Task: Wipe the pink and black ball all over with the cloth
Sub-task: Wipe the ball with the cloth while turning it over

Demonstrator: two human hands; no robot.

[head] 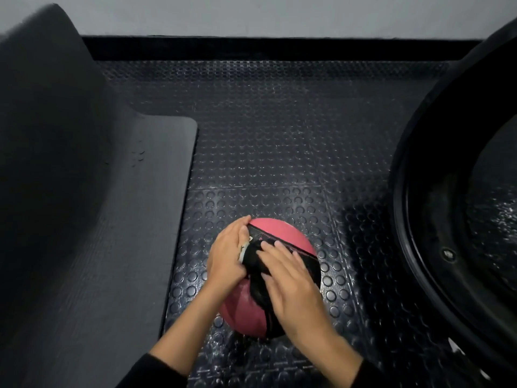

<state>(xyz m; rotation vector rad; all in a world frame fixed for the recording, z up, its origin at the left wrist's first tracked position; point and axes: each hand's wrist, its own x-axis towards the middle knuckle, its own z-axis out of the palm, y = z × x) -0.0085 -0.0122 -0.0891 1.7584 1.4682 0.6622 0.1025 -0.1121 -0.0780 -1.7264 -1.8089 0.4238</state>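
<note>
Pink and black ball (279, 233) is being wiped on top: right hand (293, 289) pressing the cloth (253, 264), left hand (226, 253) steadying, both with fingers (237, 228) outstretched; rolling it over should come next.

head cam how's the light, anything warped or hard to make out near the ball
Head view: dim, even light, the pink ball brightest; small glints on the studded floor, stronger sheen inside the black ring at right; wide-angle bending bows that ring and the grey mat at left; the black cloth blurs into the ball's black band.
</note>
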